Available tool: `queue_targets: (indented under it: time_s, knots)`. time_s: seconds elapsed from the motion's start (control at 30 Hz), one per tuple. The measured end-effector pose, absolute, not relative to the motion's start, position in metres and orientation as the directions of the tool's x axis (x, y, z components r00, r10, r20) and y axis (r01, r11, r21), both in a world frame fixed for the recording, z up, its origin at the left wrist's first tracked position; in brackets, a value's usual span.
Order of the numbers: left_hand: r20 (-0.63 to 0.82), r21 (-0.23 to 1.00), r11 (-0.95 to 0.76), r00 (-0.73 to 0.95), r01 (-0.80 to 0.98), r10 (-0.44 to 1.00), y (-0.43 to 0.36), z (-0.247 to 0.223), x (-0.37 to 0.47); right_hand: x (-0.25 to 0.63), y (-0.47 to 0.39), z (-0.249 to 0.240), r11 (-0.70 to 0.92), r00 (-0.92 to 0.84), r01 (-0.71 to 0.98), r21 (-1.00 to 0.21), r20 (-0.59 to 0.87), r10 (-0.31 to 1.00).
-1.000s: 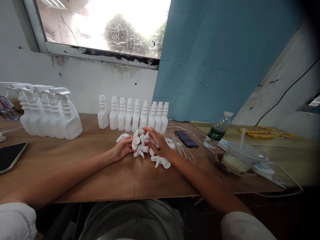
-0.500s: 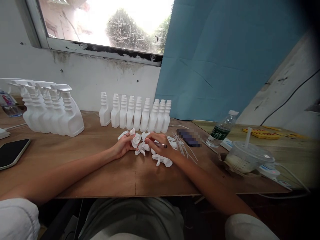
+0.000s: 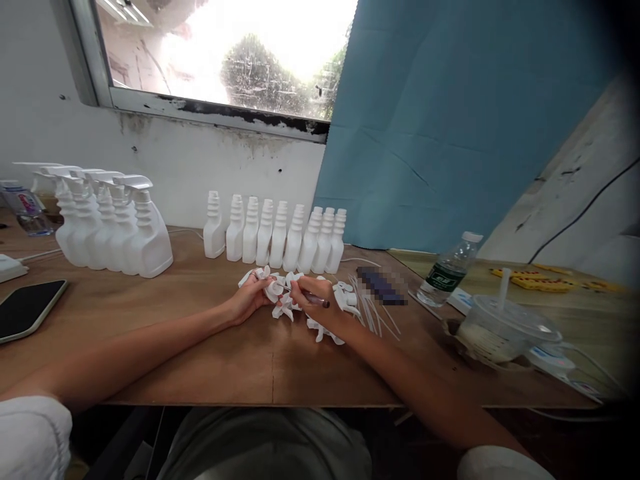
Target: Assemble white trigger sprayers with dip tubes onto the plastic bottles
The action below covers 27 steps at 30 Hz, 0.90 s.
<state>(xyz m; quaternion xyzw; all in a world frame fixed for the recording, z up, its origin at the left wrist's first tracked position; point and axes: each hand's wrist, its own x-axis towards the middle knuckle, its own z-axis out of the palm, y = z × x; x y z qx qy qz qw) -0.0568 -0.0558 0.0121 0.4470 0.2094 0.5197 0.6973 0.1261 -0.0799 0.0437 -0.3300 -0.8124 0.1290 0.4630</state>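
My left hand (image 3: 251, 300) is closed on a white spray head (image 3: 274, 289), its round cap side turned toward my right hand. In my right hand (image 3: 320, 303) is a slim dark pen-like tool (image 3: 318, 301), its tip pointing left at the spray head. More white spray heads (image 3: 284, 308) lie on the brown table under and around both hands, some partly hidden by my right hand. Thin white tubes (image 3: 367, 303) lie loose to the right of my right hand.
Several white bottles without heads (image 3: 263, 237) stand in a row by the wall. Bottles with spray heads (image 3: 153, 243) stand at the left, near a phone (image 3: 30, 307). On the right are a water bottle (image 3: 443, 277), a lidded cup with a straw (image 3: 493, 330) and a blurred dark object (image 3: 383, 285).
The whole view has shifted slightly, with the table things a little lower. My left hand has tilted the spray head somewhat, and both hands keep their holds.
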Motion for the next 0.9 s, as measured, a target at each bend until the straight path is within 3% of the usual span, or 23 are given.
queue_targets:
  time_s: [0.17, 0.23, 0.33, 0.4, 0.6, 0.77, 0.9]
  knots:
    - [0.189, 0.838, 0.088, 0.438, -0.539, 0.879, -0.053, 0.012, -0.057, 0.130, -0.076, 0.051, 0.734, -0.412, 0.401, -0.548, 0.608, 0.679]
    - [0.213, 0.824, 0.086, 0.447, -0.559, 0.869, -0.052, 0.012, -0.055, 0.132, -0.075, 0.053, 0.826, -0.522, 0.398, -0.398, 0.643, 0.561]
    - [0.229, 0.812, 0.079, 0.440, -0.578, 0.868, -0.052, 0.012, -0.054, 0.134, -0.075, 0.052, 0.929, -0.673, 0.367, -0.033, 0.680, 0.290]
    - [0.217, 0.817, 0.078, 0.430, -0.571, 0.876, -0.052, 0.013, -0.053, 0.133, -0.075, 0.049, 0.923, -0.664, 0.382, 0.035, 0.705, 0.248]
    - [0.193, 0.826, 0.048, 0.362, -0.562, 0.912, -0.053, 0.012, -0.054, 0.123, -0.079, 0.041, 0.881, -0.528, 0.447, -0.157, 0.748, 0.402]
    - [0.203, 0.841, 0.073, 0.438, -0.536, 0.876, -0.053, 0.012, -0.055, 0.124, -0.080, 0.046, 0.731, -0.370, 0.349, -0.586, 0.631, 0.682]
    - [0.201, 0.860, 0.107, 0.522, -0.500, 0.829, -0.055, 0.012, -0.054, 0.129, -0.079, 0.056, 0.593, -0.351, 0.280, -0.755, 0.495, 0.795]
